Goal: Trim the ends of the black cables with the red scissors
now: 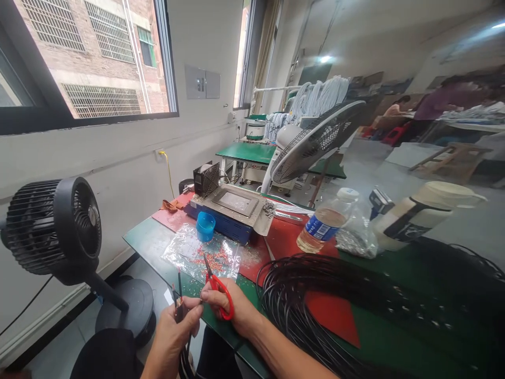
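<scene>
Several black cables [180, 310] are bunched in my left hand [173, 326], their stripped ends pointing up with thin coloured wires showing. My right hand [226, 302] is closed around red-handled scissors [221, 295], whose dark blades point up and away over the table. The fingertips of both hands come close together at the table's near edge; what lies between them is too small to make out. Beyond the scissors, small orange-red scraps [215, 260] lie on a clear plastic bag [181, 252]. A blue cup [205, 227] stands on that bag.
A blue machine [221, 218] with a small fan sits behind the bag. Coiled black cables [292, 295] spread over the table's right side, near a liquid-filled bottle [321, 223] and a pale jug [418, 216]. A black fan [74, 226] stands left; two people work far right.
</scene>
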Available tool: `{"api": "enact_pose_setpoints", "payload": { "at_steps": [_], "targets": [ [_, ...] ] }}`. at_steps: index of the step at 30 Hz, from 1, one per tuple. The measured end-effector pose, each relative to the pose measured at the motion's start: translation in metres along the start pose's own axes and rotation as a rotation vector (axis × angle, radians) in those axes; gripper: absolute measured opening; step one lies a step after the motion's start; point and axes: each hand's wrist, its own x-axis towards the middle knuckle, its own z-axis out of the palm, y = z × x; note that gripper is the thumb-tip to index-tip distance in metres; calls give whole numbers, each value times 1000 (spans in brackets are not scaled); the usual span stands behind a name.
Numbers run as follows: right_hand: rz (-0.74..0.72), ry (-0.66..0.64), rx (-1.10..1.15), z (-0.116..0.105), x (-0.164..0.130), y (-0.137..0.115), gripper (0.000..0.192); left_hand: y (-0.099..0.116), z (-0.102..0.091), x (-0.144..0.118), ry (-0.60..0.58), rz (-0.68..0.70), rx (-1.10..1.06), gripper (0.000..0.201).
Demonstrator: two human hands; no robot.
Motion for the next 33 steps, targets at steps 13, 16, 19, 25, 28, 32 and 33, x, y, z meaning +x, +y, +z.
{"api": "enact_pose_setpoints", "payload": {
  "at_steps": [13, 16, 19, 25, 28, 32, 33],
  "targets": [
    [-256, -24, -942, -7, -3, -15, 38, 26, -7, 10, 67, 64, -118, 23],
    [-265, 5, -990, -8, -2, -15, 40, 27, -4, 14, 61, 129, -23, 26],
    [-254, 20, -992, -10, -2, -17, 42, 26, -3, 17, 68, 153, 45, 29],
    [-212, 89, -976, -13, 0, -16, 46, 27, -5, 24, 36, 145, 125, 31],
    [-184, 89, -886, -16, 3, -12, 48, 29, -2, 29, 13, 136, 118, 30],
    [-167, 83, -702, -19, 8, -6, 48, 29, 2, 35, 20, 145, 99, 29],
    [-167, 88, -645, -19, 10, -6, 48, 28, 2, 35, 14, 141, 85, 29]
  ]
}}
